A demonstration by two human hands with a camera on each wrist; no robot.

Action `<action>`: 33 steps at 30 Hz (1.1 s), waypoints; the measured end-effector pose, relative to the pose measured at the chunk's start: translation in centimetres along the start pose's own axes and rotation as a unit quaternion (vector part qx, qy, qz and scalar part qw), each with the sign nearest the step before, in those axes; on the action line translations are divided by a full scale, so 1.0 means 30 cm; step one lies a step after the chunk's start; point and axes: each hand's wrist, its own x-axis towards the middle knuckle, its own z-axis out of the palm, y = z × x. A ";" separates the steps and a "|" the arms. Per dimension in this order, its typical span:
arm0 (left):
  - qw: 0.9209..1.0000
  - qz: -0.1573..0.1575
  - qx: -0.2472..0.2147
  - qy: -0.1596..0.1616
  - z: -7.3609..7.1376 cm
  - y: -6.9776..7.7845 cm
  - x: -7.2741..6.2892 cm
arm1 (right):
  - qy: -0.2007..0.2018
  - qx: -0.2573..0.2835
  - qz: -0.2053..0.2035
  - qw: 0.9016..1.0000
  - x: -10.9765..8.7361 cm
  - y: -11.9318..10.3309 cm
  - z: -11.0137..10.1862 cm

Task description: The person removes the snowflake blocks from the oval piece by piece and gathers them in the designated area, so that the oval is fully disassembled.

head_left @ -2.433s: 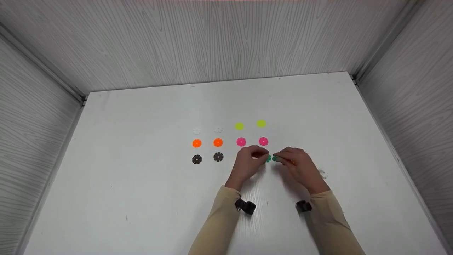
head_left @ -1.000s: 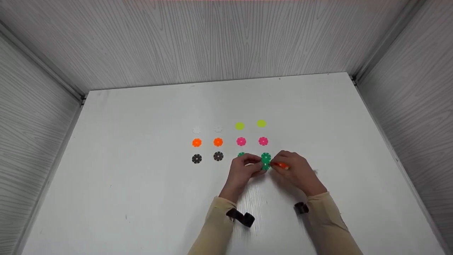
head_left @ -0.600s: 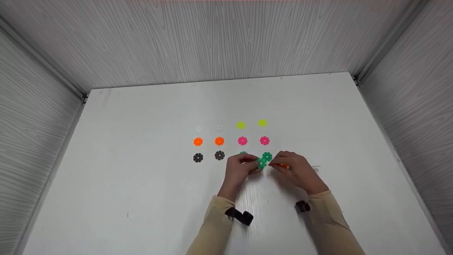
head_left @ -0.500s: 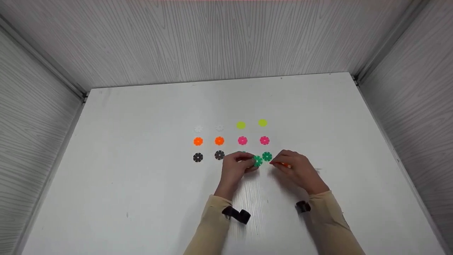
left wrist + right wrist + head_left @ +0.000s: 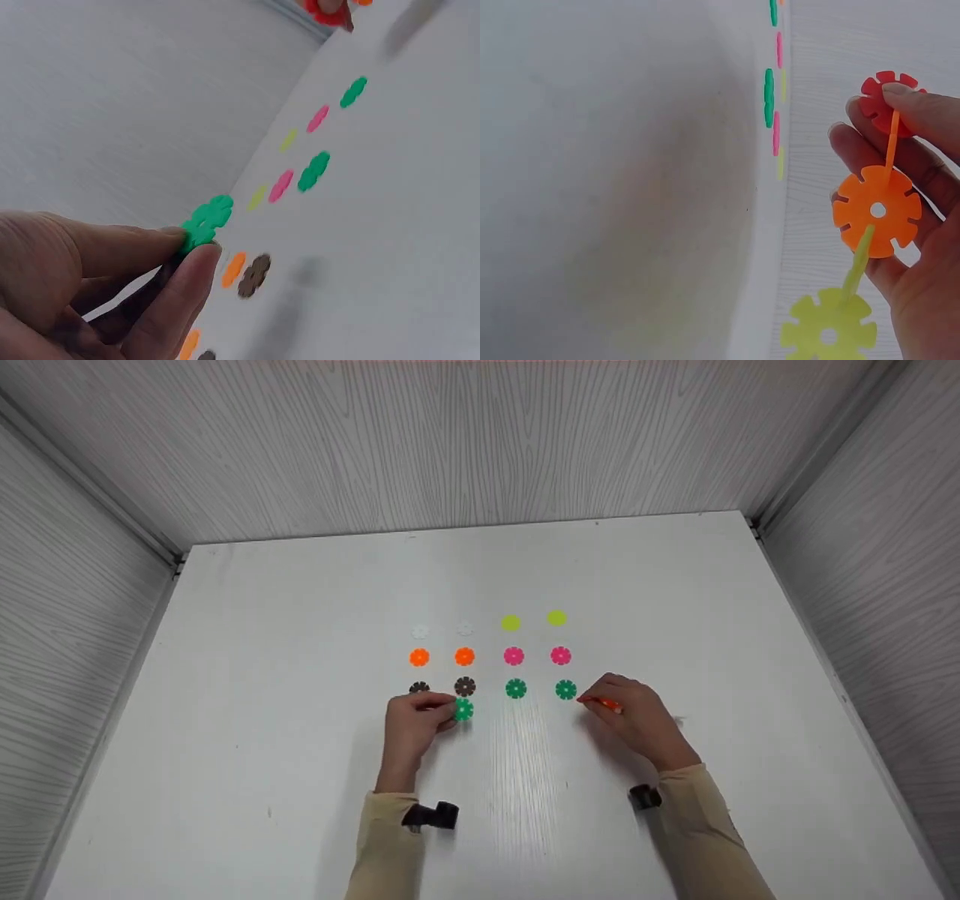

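My left hand (image 5: 415, 727) pinches a green notched disc (image 5: 463, 709) between thumb and fingertips, just in front of the dark brown notched disc (image 5: 465, 686). The left wrist view shows this green disc (image 5: 208, 217) raised off the table, tilted, with its lower edge under the thumb. My right hand (image 5: 631, 716) holds a chain of interlocked notched discs beside the right green disc (image 5: 565, 689) on the table. In the right wrist view, a red disc (image 5: 876, 105) is under the thumb; an orange disc (image 5: 855, 214) and a yellow-green disc (image 5: 810, 319) hang below it.
Behind the hands, notched discs lie in rows on the white table (image 5: 262, 675): orange (image 5: 419, 657), pink (image 5: 514, 656), yellow-green (image 5: 511, 622) and clear (image 5: 465, 628). Another green disc (image 5: 516, 688) lies mid-row. Wood-grain panels (image 5: 465, 442) wall the back and sides.
My left hand has moved left, away from the right hand, with the green disc in its pinch, uncovering the green disc on the table. My right hand stays near the same spot with its chain.
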 end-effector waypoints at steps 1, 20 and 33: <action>1.000 -0.004 0.008 0.007 -0.022 -0.007 0.001 | 0.000 0.001 0.002 1.000 0.001 -0.001 0.000; 0.977 -0.028 0.202 0.055 -0.149 -0.061 0.006 | -0.009 0.020 0.018 1.000 0.010 -0.002 0.015; 0.961 -0.016 0.250 0.112 -0.142 -0.049 0.007 | -0.013 0.019 0.035 0.999 0.013 -0.014 0.010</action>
